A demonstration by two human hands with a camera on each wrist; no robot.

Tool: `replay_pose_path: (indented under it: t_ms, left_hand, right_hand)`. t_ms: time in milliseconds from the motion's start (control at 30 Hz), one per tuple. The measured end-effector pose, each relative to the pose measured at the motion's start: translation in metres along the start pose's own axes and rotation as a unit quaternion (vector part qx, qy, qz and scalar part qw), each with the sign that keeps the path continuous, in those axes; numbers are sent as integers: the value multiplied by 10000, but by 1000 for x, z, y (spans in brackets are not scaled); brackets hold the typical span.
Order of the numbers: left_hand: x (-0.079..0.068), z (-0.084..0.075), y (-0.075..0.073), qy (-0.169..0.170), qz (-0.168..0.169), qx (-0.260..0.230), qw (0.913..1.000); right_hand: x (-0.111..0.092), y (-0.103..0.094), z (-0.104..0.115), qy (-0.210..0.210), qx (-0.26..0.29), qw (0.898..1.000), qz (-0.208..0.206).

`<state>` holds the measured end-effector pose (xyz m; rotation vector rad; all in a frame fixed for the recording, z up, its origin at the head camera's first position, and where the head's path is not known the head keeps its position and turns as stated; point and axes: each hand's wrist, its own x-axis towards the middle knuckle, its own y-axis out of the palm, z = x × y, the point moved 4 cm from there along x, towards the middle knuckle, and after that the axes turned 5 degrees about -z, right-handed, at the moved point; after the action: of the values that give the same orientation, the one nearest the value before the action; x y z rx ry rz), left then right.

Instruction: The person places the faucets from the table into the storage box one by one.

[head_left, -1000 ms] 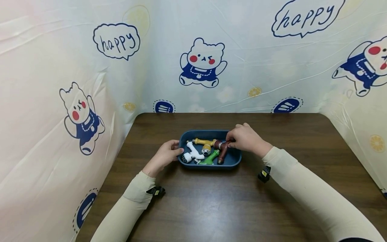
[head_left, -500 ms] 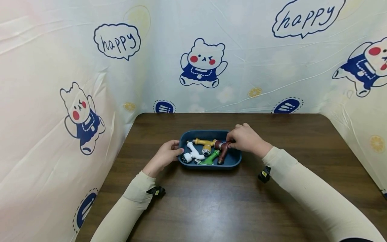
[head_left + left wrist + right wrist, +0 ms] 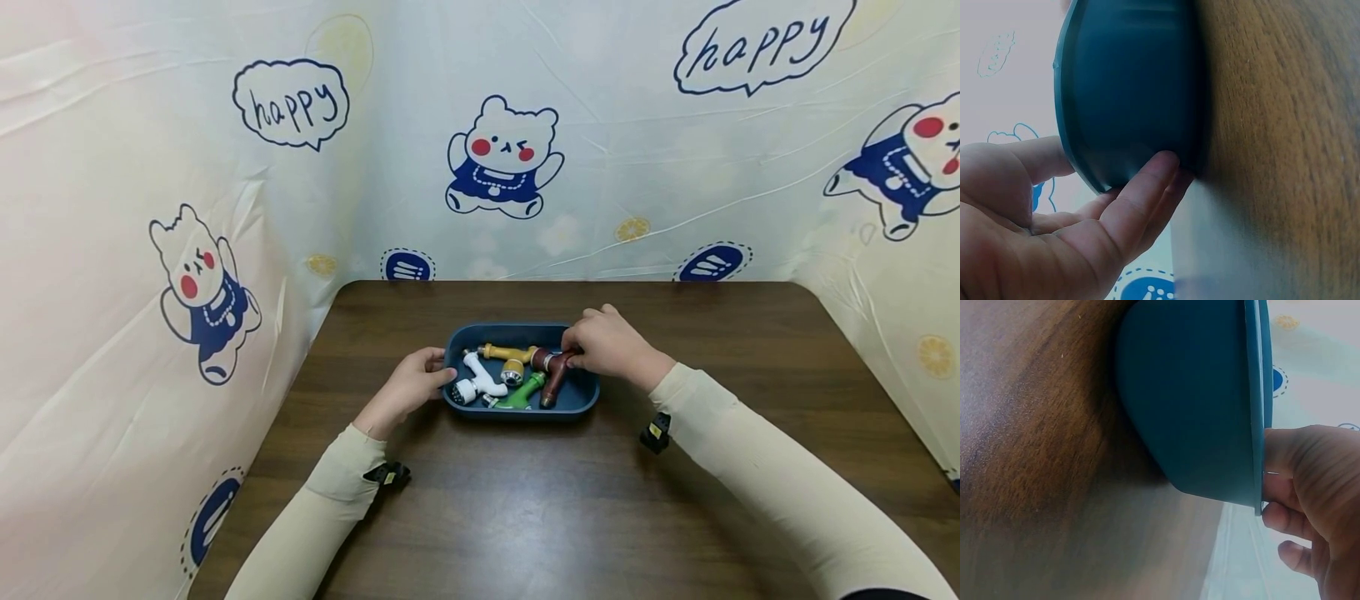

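A dark blue oval tray (image 3: pixel 551 413) stands on the table with several plastic taps in it. My left hand (image 3: pixel 411 379) holds its left end, thumb over the rim; in the left wrist view the fingers (image 3: pixel 1141 197) lie against the outer wall. At the right end, my right hand (image 3: pixel 611 346) reaches over the rim and pinches the brown tap (image 3: pixel 553 379) by its upper right part. The right wrist view has those fingertips hidden behind the tray wall (image 3: pixel 1191 394). To the left lie a white tap (image 3: pixel 480 377), a yellow tap (image 3: pixel 506 352) and a green tap (image 3: pixel 521 396).
The tray is on a dark brown wooden table (image 3: pixel 510 500), towards its far side. A printed cloth (image 3: pixel 600 167) with bears and lettering hangs behind and at both sides. Each sleeved wrist wears a small black camera (image 3: pixel 657 432).
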<state>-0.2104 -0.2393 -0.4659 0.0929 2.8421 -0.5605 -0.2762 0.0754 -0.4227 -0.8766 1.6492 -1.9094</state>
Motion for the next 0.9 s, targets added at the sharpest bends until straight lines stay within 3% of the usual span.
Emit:
replay_pose_path:
  t_ms: [367,900]
  left_hand:
    - [0,0,-1,-41,16,12,10000]
    - [0,0,0,20,27,4,10000]
  right_hand:
    - [-1,-1,1,-17,-68,10000,-52]
    - [-7,1,-3,174,243,9992,-255]
